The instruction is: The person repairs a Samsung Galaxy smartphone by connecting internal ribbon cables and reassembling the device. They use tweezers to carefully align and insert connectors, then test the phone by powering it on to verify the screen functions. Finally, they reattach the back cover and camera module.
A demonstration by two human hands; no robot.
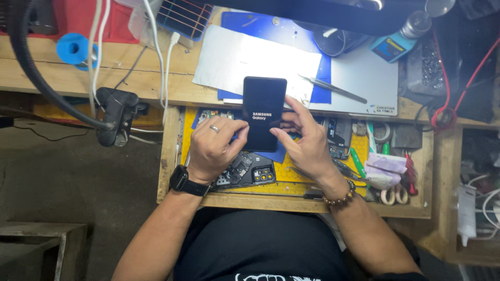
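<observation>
Black phone upright between both hands, screen lit, held above yellow mat in open drawer at tabletop front edge. Left hand fingers curled on phone's left edge; right hand fingers pinch right edge. Opened phone body lies on mat beneath left hand. Tweezers on tabletop, well apart.
</observation>
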